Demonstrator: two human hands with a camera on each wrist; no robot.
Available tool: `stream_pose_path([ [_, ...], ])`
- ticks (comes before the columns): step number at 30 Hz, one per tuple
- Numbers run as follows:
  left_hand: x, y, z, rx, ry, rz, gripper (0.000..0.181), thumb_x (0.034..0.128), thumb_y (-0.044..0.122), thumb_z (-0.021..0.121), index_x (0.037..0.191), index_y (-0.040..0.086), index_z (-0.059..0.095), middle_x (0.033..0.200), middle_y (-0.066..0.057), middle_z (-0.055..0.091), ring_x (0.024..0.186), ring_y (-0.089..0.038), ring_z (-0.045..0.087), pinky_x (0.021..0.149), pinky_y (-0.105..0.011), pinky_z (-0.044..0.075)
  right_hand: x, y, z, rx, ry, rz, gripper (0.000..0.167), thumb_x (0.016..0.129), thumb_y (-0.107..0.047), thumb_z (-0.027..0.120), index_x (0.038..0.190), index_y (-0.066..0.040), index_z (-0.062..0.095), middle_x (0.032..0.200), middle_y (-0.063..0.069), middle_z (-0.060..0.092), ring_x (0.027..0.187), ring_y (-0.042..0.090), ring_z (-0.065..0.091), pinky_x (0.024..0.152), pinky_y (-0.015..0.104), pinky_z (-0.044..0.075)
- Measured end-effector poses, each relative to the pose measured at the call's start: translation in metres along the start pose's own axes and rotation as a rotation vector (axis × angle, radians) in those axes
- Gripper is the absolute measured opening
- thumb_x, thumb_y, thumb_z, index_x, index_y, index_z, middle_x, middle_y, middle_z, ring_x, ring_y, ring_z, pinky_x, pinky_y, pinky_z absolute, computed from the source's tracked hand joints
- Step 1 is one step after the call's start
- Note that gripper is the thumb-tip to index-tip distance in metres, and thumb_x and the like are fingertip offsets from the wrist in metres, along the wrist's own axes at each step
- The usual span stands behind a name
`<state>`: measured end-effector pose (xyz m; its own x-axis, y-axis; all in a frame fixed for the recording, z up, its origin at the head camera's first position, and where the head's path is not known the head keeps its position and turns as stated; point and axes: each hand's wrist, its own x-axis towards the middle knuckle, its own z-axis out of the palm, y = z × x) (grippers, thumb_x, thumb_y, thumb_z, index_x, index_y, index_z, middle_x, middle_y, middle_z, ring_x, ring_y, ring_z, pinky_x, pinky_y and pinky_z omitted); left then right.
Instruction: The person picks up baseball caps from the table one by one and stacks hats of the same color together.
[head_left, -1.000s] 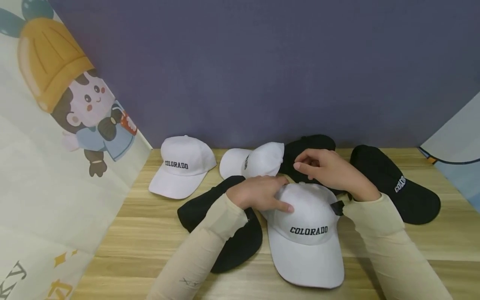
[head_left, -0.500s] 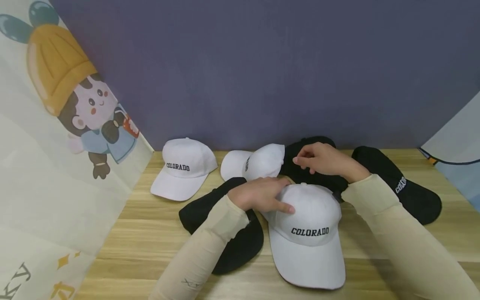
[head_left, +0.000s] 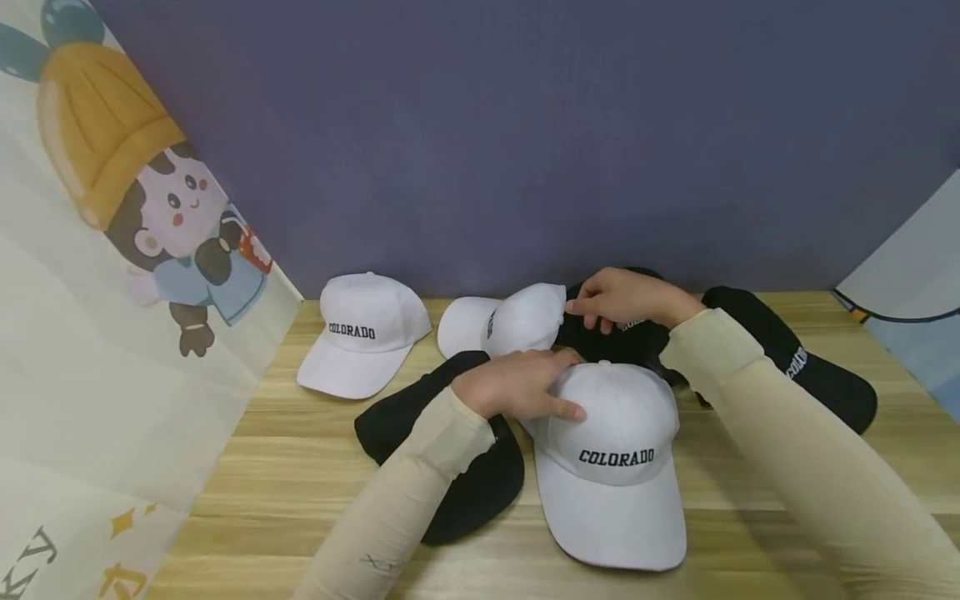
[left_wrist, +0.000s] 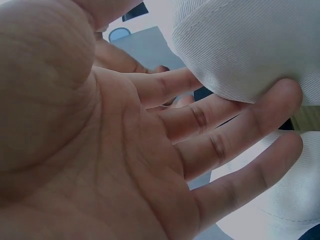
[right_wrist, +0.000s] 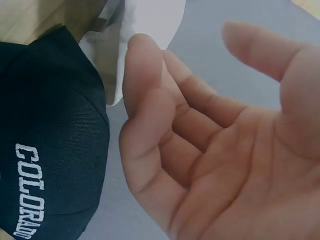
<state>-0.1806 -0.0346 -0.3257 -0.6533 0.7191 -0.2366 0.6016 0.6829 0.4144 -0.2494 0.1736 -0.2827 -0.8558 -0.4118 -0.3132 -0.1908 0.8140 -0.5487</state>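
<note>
My left hand (head_left: 517, 385) rests against the crown of the nearest white cap (head_left: 611, 425), lettered COLORADO, with the thumb across its front. The left wrist view shows the fingers nearly straight, touching the white cap (left_wrist: 250, 50). Farther back, my right hand (head_left: 626, 298) hovers over a black cap (head_left: 600, 343) beside the back of a second white cap (head_left: 528, 321) lying with its brim leftward. In the right wrist view its fingers are loosely bent, thumb apart, holding nothing; the black cap (right_wrist: 55, 115) is to the left. Whether a fingertip touches the white fabric (right_wrist: 150, 20), I cannot tell.
Another white cap (head_left: 367, 333) sits at the back left of the wooden table (head_left: 262, 475). A black cap (head_left: 480, 492) lies partly under my left forearm, and one more black cap (head_left: 817, 375) is at the right. A dark panel (head_left: 480, 150) rises behind.
My right hand has moved left and farther back, over the rear black cap toward the sideways white cap. My left hand and the nearest white cap have stayed in place.
</note>
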Motion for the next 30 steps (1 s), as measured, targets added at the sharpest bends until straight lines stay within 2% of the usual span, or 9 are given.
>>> stream_pose_path([
  [10,-0.001,0.001,0.002,-0.001,-0.005,-0.011,0.067,0.0959,0.051,0.068,0.151,0.020,0.045,0.147,-0.001,0.057,0.133,-0.014,0.055,0.105,-0.029,0.046,0.017,-0.007,0.016,-0.018,-0.050,0.050,0.038,0.104,-0.040,0.058,0.093,-0.006,0.074,0.091,0.012,0.073,0.072,0.018,0.068,0.067,0.031,0.056],
  [15,0.000,0.003,0.002,0.003,-0.013,-0.006,0.069,0.0967,0.051,0.067,0.153,0.019,0.043,0.151,-0.002,0.054,0.137,-0.015,0.053,0.108,-0.030,0.046,0.020,-0.006,0.021,-0.007,-0.068,0.067,0.039,0.104,-0.037,0.057,0.094,-0.003,0.073,0.090,0.013,0.073,0.072,0.018,0.069,0.066,0.030,0.057],
  [19,0.002,0.004,0.002,0.013,-0.011,0.007,0.069,0.0970,0.050,0.067,0.153,0.019,0.042,0.151,-0.002,0.054,0.138,-0.016,0.052,0.109,-0.029,0.045,0.022,-0.004,0.023,0.048,-0.073,0.068,0.040,0.105,-0.034,0.056,0.101,0.002,0.073,0.093,0.013,0.073,0.075,0.020,0.071,0.067,0.031,0.058],
  [24,0.004,0.003,0.003,0.013,-0.010,0.022,0.067,0.0972,0.050,0.067,0.152,0.019,0.043,0.151,-0.001,0.054,0.139,-0.015,0.051,0.111,-0.029,0.043,0.024,-0.002,0.026,0.154,-0.086,0.097,0.036,0.106,-0.028,0.054,0.110,0.005,0.069,0.106,0.018,0.072,0.078,0.020,0.073,0.070,0.033,0.061],
  [30,0.006,0.004,0.003,0.010,-0.016,0.031,0.066,0.0974,0.049,0.067,0.151,0.019,0.044,0.150,0.000,0.055,0.138,-0.014,0.051,0.111,-0.030,0.043,0.032,0.007,0.029,0.288,-0.093,0.127,0.031,0.106,-0.022,0.054,0.111,0.005,0.067,0.107,0.018,0.072,0.078,0.016,0.072,0.071,0.032,0.061],
])
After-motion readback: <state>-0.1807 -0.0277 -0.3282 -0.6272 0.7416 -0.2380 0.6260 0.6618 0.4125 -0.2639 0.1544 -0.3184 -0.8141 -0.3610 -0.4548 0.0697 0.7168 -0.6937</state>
